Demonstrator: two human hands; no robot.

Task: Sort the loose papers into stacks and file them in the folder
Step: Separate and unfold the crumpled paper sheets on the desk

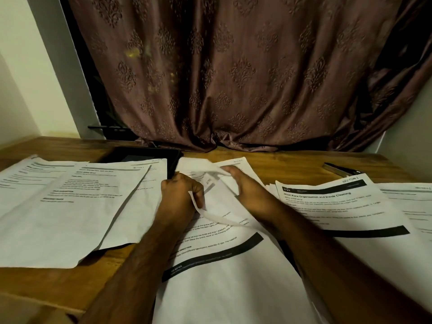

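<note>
Printed white papers lie spread over a wooden table (280, 164). In the middle, my left hand (181, 195) grips the curled left edge of a sheet (217, 197) that is lifted and bent off the centre pile (222, 277). My right hand (247, 190) is under or against the same sheet's right side, fingers stretched toward the far edge. A left pile (65, 206) of overlapping sheets lies beside my left forearm. A right pile (339, 202) has a sheet headed "Shoe Rack Organization and Insole Cleaning" on top. A dark flat object (140, 155), possibly the folder, lies behind the left pile.
A dark pen (341, 170) lies at the far right of the table. A brown patterned curtain (233, 78) hangs right behind the table's back edge. A pale wall (28, 78) closes the left side. Bare wood shows at the near left (58, 288).
</note>
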